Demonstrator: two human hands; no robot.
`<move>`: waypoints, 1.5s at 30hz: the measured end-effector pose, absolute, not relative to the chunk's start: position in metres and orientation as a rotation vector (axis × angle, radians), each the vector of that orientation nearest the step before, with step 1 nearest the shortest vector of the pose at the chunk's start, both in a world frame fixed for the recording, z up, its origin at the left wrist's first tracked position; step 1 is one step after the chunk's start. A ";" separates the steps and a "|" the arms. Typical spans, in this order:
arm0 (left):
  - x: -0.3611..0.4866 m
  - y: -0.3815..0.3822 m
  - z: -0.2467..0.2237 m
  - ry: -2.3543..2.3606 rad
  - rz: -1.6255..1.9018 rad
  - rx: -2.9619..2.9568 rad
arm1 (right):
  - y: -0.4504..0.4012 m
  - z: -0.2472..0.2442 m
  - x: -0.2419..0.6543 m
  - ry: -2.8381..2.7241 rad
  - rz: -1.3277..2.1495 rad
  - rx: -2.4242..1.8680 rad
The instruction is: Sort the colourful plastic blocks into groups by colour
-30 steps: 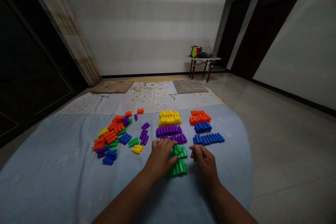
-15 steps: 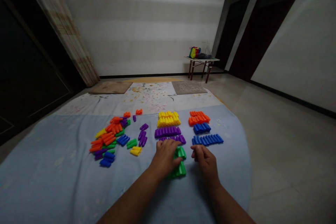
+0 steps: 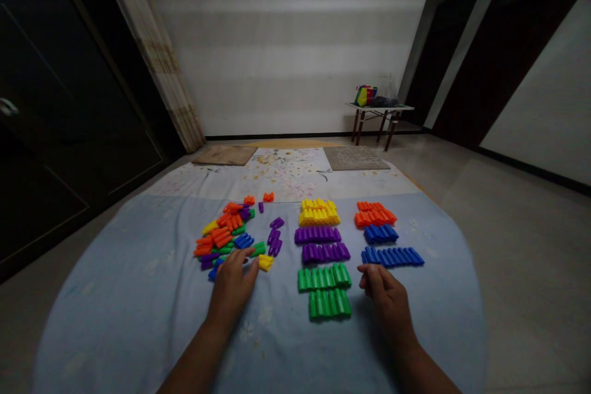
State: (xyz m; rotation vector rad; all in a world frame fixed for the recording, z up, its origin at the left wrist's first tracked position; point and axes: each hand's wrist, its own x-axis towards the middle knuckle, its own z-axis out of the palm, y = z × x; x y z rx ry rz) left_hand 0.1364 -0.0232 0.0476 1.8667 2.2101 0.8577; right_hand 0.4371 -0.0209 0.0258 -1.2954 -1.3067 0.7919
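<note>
Coloured plastic pieces lie on a pale blue cloth (image 3: 138, 301). Sorted rows sit in the middle: yellow (image 3: 319, 212), purple (image 3: 322, 243), green (image 3: 325, 289), orange (image 3: 373, 214) and blue (image 3: 390, 255). A mixed loose pile (image 3: 226, 234) lies to the left. My left hand (image 3: 232, 286) rests flat on the cloth, fingertips at a loose green piece (image 3: 258, 249) and a yellow piece (image 3: 265, 263); it holds nothing that I can see. My right hand (image 3: 385, 298) rests just right of the green rows, fingers loosely curled, empty.
Beyond the blue cloth lie a patterned white sheet (image 3: 286, 169) and two small mats. A small table (image 3: 378, 114) with bags stands at the far wall. A curtain (image 3: 152, 55) hangs at left. Bare tiled floor (image 3: 521, 228) spreads to the right.
My left hand has left the green rows and moved left to the loose pieces beside the mixed pile. The green rows now lie uncovered. The view has shifted; my right hand stays put.
</note>
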 end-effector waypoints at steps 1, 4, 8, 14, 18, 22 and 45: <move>0.135 -0.023 0.045 2.212 0.854 1.876 | -0.021 0.026 0.437 -1.305 0.793 -1.299; 0.133 -0.017 0.043 2.218 0.781 1.955 | -0.020 0.024 0.437 -1.296 0.808 -1.309; 0.129 -0.004 0.049 2.306 0.528 1.964 | -0.019 0.022 0.437 -1.285 0.831 -1.316; 0.131 0.013 0.059 2.406 0.248 1.943 | -0.019 0.024 0.435 -1.296 0.809 -1.319; 0.138 0.019 0.063 2.469 0.162 1.871 | -0.019 0.026 0.433 -1.304 0.818 -1.311; 0.141 0.022 0.064 2.477 0.153 1.827 | -0.019 0.026 0.433 -1.300 0.837 -1.301; 0.106 -0.020 0.028 2.138 0.413 2.044 | -0.002 0.005 0.435 -1.154 0.887 -1.345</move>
